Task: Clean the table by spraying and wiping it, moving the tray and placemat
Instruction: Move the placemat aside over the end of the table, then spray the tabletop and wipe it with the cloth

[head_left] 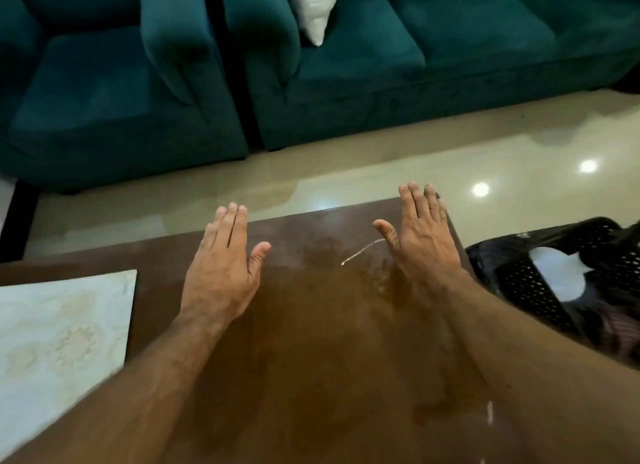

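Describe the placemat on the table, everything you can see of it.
The placemat is a pale, cream-white rectangle with faint beige round floral or medallion patterns. It looks thin and lies flat on the brown table, at the table's left side, cut off by the picture's left edge. One corner points toward the far table edge. Nothing rests on its visible part; the left hand is to its right, apart from it.

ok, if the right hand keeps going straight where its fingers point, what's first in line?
Right hand is open over the brown wooden table; straight ahead lies its far edge, then glossy cream floor. Path looks free, depth unclear.
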